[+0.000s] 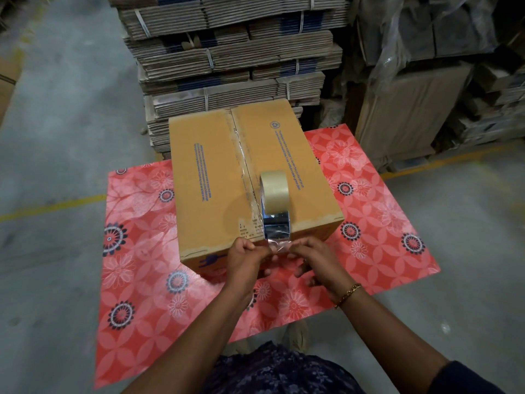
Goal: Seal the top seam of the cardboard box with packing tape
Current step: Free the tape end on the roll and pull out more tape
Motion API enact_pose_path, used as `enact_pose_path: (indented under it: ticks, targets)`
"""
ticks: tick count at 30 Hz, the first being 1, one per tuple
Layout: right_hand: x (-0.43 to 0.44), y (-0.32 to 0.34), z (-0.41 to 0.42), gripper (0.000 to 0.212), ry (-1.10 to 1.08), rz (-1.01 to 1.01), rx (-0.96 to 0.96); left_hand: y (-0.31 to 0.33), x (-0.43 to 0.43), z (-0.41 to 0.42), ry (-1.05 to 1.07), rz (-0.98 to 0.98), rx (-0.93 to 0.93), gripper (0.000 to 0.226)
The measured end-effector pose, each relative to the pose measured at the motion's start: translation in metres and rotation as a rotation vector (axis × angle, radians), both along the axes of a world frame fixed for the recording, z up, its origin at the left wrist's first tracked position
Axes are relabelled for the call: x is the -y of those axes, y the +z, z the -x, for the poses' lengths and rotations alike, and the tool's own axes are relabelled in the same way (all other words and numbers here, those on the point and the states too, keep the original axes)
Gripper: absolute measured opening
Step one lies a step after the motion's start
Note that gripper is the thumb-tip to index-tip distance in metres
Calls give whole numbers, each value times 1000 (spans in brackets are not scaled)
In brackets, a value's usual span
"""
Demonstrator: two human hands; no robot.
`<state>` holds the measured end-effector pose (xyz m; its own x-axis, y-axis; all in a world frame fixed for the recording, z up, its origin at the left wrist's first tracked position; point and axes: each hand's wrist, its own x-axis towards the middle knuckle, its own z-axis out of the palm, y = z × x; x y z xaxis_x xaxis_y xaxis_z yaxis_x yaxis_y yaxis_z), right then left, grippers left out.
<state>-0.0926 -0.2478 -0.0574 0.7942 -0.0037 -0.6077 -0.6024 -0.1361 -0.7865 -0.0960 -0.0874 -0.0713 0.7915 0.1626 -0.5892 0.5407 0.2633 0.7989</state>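
The cardboard box (252,177) sits on the bench (136,265), tape roll (274,191) upright on its seam. Left hand (245,258) and right hand (312,258) pinch the tape strip (277,237) at the near edge, apparently tearing it.

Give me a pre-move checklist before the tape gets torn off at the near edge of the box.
1. Tape along top seam of the cardboard box: ok, a clear strip runs down it.
2. Tape roll parked: ok, standing on the box top near the seam.
3. Tape strip carried over the near edge: ok.
4. Both hands on the strip: ok, left hand and right hand pinch it.
5. Strip pressed flat on front face: cannot tell, hands cover it.
6. Box steady on the patterned mat: ok.
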Motion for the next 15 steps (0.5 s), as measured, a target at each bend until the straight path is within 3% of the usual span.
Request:
enact_pose_path:
  ticks: [4,8,12,15]
  targets:
    - [-13,-10,9,46,-7,-140,-76,1,1,2,-27,-6,31,37]
    - [-21,-8,7,30,-99,-170,19,2,-1,1,-47,12,53,33]
    - [-16,-8,5,35,-81,-128,68,3,-2,3,-50,14,50,26]
    - [-14,-7,6,26,-71,-160,41,-1,-3,8,-33,59,9,21]
